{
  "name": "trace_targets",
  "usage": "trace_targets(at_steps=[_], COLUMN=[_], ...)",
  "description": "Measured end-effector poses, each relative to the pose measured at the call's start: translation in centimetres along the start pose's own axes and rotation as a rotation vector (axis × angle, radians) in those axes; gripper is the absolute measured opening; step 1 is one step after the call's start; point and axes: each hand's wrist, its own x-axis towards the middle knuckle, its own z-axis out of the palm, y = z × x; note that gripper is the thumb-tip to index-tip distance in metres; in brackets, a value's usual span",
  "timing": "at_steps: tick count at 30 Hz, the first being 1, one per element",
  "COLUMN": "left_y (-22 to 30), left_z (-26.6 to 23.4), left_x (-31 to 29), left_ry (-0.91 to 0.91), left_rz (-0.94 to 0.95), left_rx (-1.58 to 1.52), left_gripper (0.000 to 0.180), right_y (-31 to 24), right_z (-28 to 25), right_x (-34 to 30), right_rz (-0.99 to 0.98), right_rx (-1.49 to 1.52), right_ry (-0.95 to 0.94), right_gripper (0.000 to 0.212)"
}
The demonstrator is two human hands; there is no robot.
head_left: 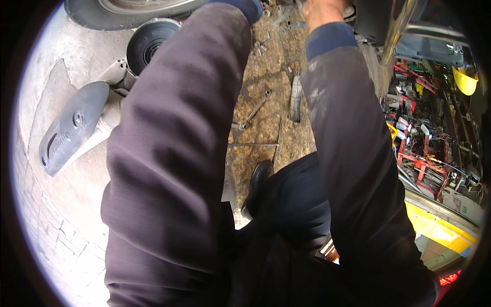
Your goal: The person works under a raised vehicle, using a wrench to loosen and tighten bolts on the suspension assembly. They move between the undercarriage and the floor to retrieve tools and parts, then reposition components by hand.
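Observation:
Both my arms reach up to the top edge, in dark sleeves with blue cuffs. My left hand lies beyond that edge, with only its cuff showing. Of my right hand (323, 12), the wrist and back show at the top. Its fingers are cut off or hidden, so I cannot tell what it holds. Small metal sockets or bolts (260, 49) lie scattered on the stained board (261, 77) between my arms. Closer to me rest a wrench (257, 108) and a thin metal rod (254, 145). Beside my right sleeve lies a narrow, curved grey part (295, 100).
A tyre (92, 19) fills the upper left, near a round black housing (149, 43). Left of my arm is a silencer with a grey cover (76, 120). Red racks of tools (422, 158), a yellow helmet-like object (465, 81) and a yellow panel (440, 225) stand at right.

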Motion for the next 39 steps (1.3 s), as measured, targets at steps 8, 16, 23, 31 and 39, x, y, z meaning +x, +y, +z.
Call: trace_targets(at_steps=[8, 16, 23, 31, 39], left_y=[0.3, 1.3, 1.2, 2.1, 2.5], left_z=[-1.7, -1.0, -0.9, -1.5, 1.2], left_x=[0.5, 0.2, 0.3, -0.3, -1.0], left_ry=[-0.087, 0.012, 0.078, 0.011, 0.262], left_rz=[0.056, 0.033, 0.050, 0.046, 0.280], left_rx=[-0.019, 0.002, -0.121, -0.138, -0.055], left_gripper=[0.035, 0.040, 0.029, 0.031, 0.029], right_y=[-1.1, 2.2, 1.0, -0.4, -0.7], right_z=[0.7, 3.7, -0.3, 1.1, 0.1], right_x=[-1.0, 2.3, -4.3, -4.7, -4.8], right_rz=[0.123, -0.554, -0.234, -0.242, -0.188], right_rx=[0.523, -0.063, 0.397, 0.911, 0.811], right_ry=[0.043, 0.650, 0.138, 0.277, 0.302], right_gripper=[0.038, 0.038, 0.019, 0.034, 0.038])
